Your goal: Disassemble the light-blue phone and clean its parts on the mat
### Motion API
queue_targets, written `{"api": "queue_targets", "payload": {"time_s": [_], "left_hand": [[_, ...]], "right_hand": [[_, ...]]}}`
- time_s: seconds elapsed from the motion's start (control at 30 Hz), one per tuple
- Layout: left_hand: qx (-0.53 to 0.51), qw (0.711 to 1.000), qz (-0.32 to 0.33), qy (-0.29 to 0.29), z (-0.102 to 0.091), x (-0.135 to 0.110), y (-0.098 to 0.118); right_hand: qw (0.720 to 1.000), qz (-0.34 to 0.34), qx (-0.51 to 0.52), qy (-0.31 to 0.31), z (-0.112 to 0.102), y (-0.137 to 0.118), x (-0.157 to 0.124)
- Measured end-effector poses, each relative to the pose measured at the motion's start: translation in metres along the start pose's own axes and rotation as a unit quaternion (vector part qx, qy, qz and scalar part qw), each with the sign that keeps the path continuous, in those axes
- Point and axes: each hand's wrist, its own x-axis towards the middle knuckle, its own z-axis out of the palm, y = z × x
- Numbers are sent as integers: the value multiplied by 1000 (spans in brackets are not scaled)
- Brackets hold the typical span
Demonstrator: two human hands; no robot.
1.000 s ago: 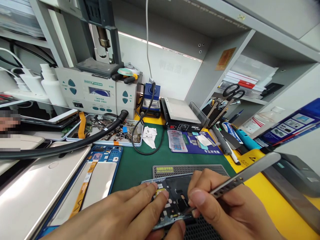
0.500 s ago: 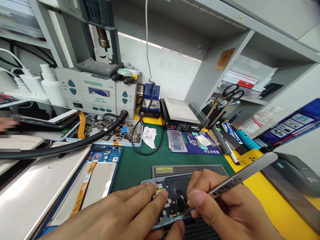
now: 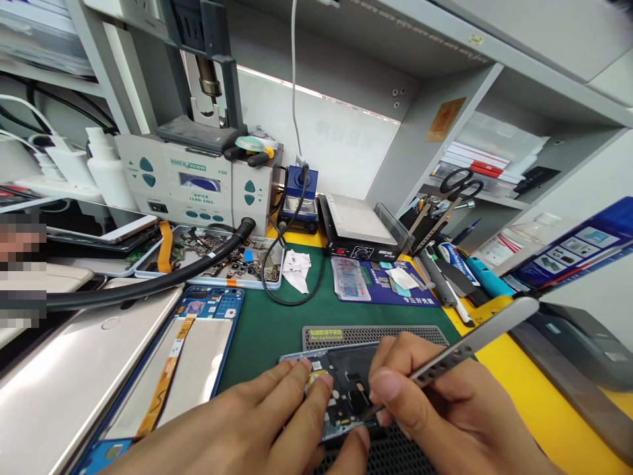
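Observation:
An opened phone, with its dark inner frame and small parts showing, lies on a black perforated anti-slip pad. My left hand holds it, fingers pressed on the left part and thumb at the near edge. In my right hand is a pair of metal tweezers with holes along the arms, gripped between thumb and fingers. Their tips point down at the phone's near edge, close to my left thumb. Whether the tips grip anything is too small to tell. My hands cover part of the phone.
A blue phone frame and a silver back cover lie left. Behind them stand a tray of circuit boards, a rework station and a black hose. A heating plate and tool holder sit farther back.
The tweezers' upper end has shifted slightly left and their tips stay by the phone's near edge. My left thumb has moved slightly right. The whole view has shifted a little.

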Motion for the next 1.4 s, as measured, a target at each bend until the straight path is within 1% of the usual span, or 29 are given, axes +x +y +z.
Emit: {"api": "queue_targets", "payload": {"time_s": [0.13, 0.27, 0.43, 0.6, 0.8, 0.93, 1.07, 1.17, 1.33, 1.4], "left_hand": [[14, 1000, 8, -13, 1, -2, 3], [13, 1000, 6, -18, 2, -5, 4], [24, 1000, 13, -6, 5, -7, 4], [27, 999, 9, -16, 6, -9, 6], [26, 1000, 0, -12, 3, -10, 12], [21, 1000, 1, -8, 2, -9, 8], [13, 1000, 2, -7, 3, -8, 4], [20, 1000, -5, -8, 5, -10, 6], [17, 1000, 2, -10, 3, -11, 7], [10, 1000, 14, -23, 0, -11, 6]], "right_hand": [[1000, -8, 8, -1, -1, -4, 2], [1000, -13, 8, 1, 0, -2, -1], [1000, -6, 15, -6, -1, 1, -3], [1000, 8, 17, -13, -1, 0, -2], [1000, -15, 12, 0, 1, -3, 1], [999, -29, 6, 12, 0, -3, 3], [1000, -13, 8, 11, -1, -2, 2], [1000, -1, 17, 3, -1, 0, 2], [1000, -18, 12, 19, -1, 0, 1], [999, -27, 2, 27, -1, 0, 1]]}}
